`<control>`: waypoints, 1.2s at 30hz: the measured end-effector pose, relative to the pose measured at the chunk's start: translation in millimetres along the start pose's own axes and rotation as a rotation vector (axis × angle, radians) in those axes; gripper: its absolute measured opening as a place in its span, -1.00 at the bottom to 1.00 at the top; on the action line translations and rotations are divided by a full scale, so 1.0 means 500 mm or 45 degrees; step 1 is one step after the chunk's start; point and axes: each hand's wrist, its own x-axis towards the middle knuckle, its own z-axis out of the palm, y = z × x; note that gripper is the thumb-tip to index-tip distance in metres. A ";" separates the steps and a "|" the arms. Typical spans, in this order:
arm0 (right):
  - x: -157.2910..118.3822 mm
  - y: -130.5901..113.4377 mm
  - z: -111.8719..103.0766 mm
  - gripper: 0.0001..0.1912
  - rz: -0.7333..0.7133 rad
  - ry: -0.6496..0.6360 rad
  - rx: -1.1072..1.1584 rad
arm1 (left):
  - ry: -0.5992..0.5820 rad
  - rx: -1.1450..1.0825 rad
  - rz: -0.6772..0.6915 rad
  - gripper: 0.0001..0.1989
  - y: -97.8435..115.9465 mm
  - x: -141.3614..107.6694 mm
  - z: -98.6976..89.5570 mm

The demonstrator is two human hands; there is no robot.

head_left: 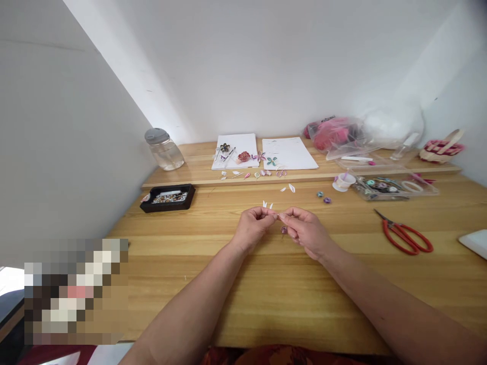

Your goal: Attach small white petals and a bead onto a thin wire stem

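Observation:
My left hand (254, 226) and my right hand (304, 229) meet over the middle of the wooden table (297, 299). Thumb and forefinger of each are pinched together, fingertips nearly touching, on something too small to make out. A small purple bead-like piece (283, 230) shows just below the fingertips, beside my right hand. Behind my left fingers stick up thin white petal-shaped pieces (265, 204). Farther back lies a white petal outline (291, 188). Two small round pieces, one blue (320, 194) and one purple (327, 201), are behind my right hand.
Red-handled scissors (407, 237) lie at the right, near a clear box of spools (395, 185) and a white spool (344, 181). A black tray of beads (168, 197) sits left, below a bottle (164, 149). White papers (291, 153) with wire flowers are on the back ledge.

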 end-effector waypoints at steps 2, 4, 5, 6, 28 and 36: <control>0.001 0.001 -0.001 -0.59 0.004 0.004 -0.001 | 0.003 0.006 -0.001 -0.63 0.000 0.000 0.000; 0.002 0.002 -0.001 -0.59 0.001 -0.004 0.000 | 0.002 0.005 -0.004 -0.63 0.002 0.000 0.000; 0.002 0.003 -0.002 -0.60 -0.006 -0.008 0.000 | 0.000 0.002 -0.005 -0.63 0.002 0.000 0.000; 0.002 0.003 -0.002 -0.60 -0.013 -0.012 -0.001 | -0.004 -0.004 -0.008 -0.64 0.003 0.000 0.000; -0.001 0.000 0.000 -0.59 -0.002 -0.013 0.000 | 0.005 0.015 0.012 -0.64 -0.003 0.001 -0.001; 0.001 0.000 -0.001 -0.59 0.022 -0.010 0.018 | 0.000 0.030 0.035 -0.62 -0.008 0.005 -0.004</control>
